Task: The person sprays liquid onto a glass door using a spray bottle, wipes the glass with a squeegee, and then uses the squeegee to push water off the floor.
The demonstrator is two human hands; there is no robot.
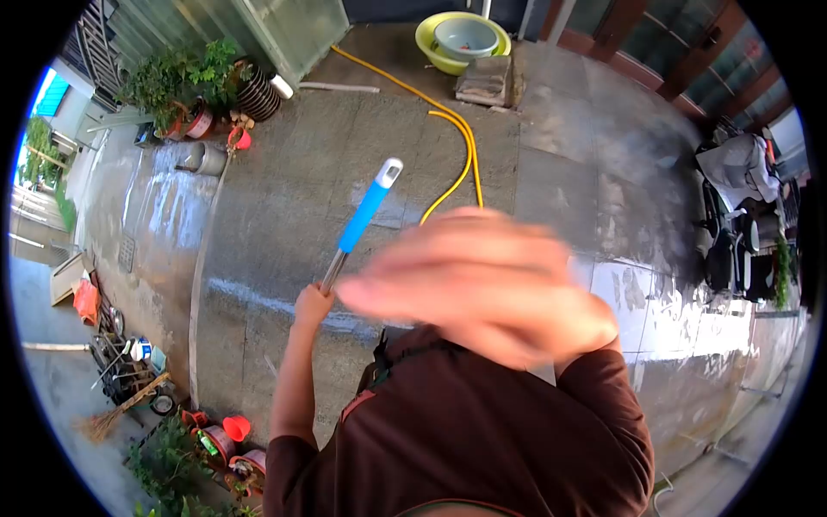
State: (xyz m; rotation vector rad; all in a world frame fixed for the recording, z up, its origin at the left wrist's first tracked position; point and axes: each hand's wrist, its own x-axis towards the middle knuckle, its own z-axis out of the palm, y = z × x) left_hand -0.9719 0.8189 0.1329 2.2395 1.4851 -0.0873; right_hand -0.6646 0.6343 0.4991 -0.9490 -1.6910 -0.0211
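My left hand [314, 304] is wrapped round a metal pole with a bright blue grip [364, 215]. A pale end cap with a hanging hole tops the pole, which slants up and to the right. Its lower end is out of sight behind my hand and body, so the kind of tool does not show. Close to the camera, my right hand [491, 289] is raised in front of my chest, blurred by motion. Its fingers look stretched out towards the left, and nothing shows in them. Behind it, a yellow hose [472, 155] lies on the wet concrete.
A blue-grey basin [466, 40] sits in a yellow-green one [428, 52], beside stacked slabs [482, 82]. Potted plants [177, 86] and a metal bucket [207, 159] stand at upper left. A straw broom [121, 407] lies lower left. A scooter [736, 233] is parked right.
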